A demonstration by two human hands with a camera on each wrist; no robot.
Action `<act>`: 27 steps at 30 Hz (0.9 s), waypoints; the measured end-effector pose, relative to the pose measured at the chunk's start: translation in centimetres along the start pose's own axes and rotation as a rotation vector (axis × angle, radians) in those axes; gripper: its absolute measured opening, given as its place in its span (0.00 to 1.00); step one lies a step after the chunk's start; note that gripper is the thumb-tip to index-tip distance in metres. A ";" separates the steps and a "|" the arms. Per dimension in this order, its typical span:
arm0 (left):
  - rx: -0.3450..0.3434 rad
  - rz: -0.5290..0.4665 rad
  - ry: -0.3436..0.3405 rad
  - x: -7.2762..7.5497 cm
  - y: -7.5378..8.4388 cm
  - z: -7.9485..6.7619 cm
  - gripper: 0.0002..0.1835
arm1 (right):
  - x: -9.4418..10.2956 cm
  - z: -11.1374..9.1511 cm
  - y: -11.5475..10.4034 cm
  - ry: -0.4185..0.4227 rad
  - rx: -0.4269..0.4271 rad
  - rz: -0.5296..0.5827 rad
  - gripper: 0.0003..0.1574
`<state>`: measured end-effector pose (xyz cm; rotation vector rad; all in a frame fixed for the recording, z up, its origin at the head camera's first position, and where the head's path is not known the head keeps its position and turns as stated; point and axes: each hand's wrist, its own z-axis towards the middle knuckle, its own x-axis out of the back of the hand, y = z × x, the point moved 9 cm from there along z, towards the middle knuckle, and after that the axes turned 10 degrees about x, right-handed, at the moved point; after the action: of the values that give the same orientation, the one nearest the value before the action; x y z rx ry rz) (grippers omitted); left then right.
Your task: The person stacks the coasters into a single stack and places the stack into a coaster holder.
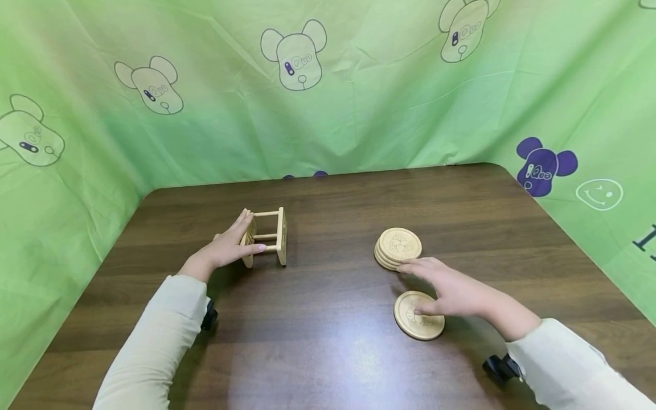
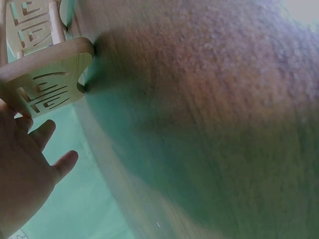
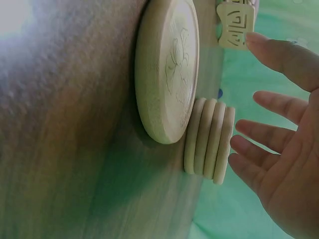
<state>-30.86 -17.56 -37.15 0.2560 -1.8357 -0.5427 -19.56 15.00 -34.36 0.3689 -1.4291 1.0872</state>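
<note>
My left hand (image 1: 229, 243) holds the near-left end panel of a pale wooden coaster rack (image 1: 281, 236), its thumb along the front. Two cut-out end panels joined by round rods make up the rack; in the left wrist view the near panel (image 2: 55, 82) shows slotted patterns. Over on the right, my right hand (image 1: 451, 287) is spread above a single round wooden coaster (image 1: 419, 326) with an engraved design. Its fingertips reach the near edge of a stack of several matching coasters (image 1: 400, 244). In the right wrist view, the fingers (image 3: 269, 134) are apart with nothing between them.
All of this stands on a dark wood-grain table (image 1: 318, 319) with rounded far corners. A green printed cloth (image 1: 359, 114) hangs behind and at both sides. The rack stands left of the stack, with bare tabletop between them.
</note>
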 end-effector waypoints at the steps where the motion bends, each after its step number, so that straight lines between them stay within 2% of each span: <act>1: 0.000 0.002 0.001 0.0 0.0 0.0 0.49 | -0.1 0.0 -0.1 -0.003 0.001 0.001 0.40; 11: 0.006 0.002 -0.003 -0.1 -0.2 0.1 0.50 | -1.5 -0.5 -0.5 -0.067 -0.020 0.046 0.39; 19: 0.003 0.001 0.001 -0.1 -0.2 0.1 0.48 | -2.2 -0.9 -0.7 -0.088 -0.037 0.067 0.41; 27: 0.009 0.015 0.008 -0.1 -0.4 0.3 0.48 | -2.9 -1.2 -0.8 -0.099 -0.016 0.069 0.41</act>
<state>-31.12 -17.75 -37.50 0.2498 -1.8310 -0.5229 -17.66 14.47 -36.87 0.3686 -1.5474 1.1249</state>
